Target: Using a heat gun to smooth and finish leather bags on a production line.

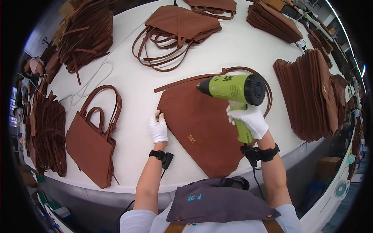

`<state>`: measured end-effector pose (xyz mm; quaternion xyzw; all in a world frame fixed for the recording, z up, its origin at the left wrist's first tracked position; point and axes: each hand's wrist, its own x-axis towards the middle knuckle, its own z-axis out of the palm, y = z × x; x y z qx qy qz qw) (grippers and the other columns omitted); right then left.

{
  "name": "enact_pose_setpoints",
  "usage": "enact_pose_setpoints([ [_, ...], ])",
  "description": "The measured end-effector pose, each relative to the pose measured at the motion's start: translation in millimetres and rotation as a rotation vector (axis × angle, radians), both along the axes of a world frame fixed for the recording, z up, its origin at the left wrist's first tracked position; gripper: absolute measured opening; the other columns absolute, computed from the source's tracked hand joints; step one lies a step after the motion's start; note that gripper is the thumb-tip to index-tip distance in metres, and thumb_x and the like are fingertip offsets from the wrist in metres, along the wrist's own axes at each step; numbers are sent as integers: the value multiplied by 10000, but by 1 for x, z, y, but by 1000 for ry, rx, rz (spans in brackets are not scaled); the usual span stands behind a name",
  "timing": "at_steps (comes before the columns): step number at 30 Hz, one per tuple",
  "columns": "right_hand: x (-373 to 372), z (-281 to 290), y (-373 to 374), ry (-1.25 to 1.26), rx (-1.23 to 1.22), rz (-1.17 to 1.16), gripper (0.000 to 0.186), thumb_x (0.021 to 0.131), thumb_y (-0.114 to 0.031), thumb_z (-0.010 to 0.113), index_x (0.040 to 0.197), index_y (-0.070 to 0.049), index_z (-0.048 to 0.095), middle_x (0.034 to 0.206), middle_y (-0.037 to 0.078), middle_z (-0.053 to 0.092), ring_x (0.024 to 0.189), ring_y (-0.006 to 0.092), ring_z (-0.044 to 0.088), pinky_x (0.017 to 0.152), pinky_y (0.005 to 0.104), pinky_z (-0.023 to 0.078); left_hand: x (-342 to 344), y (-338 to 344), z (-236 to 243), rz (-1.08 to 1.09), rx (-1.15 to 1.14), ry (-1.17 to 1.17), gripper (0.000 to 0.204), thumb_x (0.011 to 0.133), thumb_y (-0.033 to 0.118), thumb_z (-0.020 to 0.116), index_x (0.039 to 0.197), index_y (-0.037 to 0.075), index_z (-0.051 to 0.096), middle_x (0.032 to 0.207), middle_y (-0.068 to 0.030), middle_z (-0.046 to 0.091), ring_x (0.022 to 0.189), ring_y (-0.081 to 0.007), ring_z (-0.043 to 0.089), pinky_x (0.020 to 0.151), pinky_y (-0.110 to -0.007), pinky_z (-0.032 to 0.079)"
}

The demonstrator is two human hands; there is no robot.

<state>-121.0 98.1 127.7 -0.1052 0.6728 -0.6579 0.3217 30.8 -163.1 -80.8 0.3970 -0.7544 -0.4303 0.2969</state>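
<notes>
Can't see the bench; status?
Right white-gloved hand: gripping green pistol-shaped heat gun. Left white-gloved hand: at edge of flat brown leathery bag. Gun partly hides bag.

From where I'm standing: one green heat gun [225,87], two gloved hands [158,130], two black wrist straps [269,153], one apron [221,200]. Two brown bags [186,110] lie up front, at least two far-side bags [167,19] behind, plus at least four big brown stacks [305,99] (pieces per stack? too tightly packed to count).
</notes>
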Motion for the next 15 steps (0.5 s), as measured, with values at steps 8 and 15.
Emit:
enact_pose_setpoints([
  [8, -3, 2, -20, -28, 10, 100, 269, 778, 21, 687, 1027, 12, 587, 803, 56, 619, 633, 135, 604, 565, 268, 493, 0, 0, 5, -4, -97, -65, 224, 938, 142, 596, 1100, -4, 645, 1037, -129, 661, 864, -212, 641, 807, -331, 519],
  [15, 12, 11, 66, 28, 160, -82, 339, 780, 51, 688, 1102, 16, 591, 862, 66, 641, 649, 135, 612, 560, 261, 504, 2, -2, 1, -8, -13, -2, 245, 935, 145, 603, 1113, -21, 638, 1023, -143, 681, 849, -207, 640, 798, -326, 518],
])
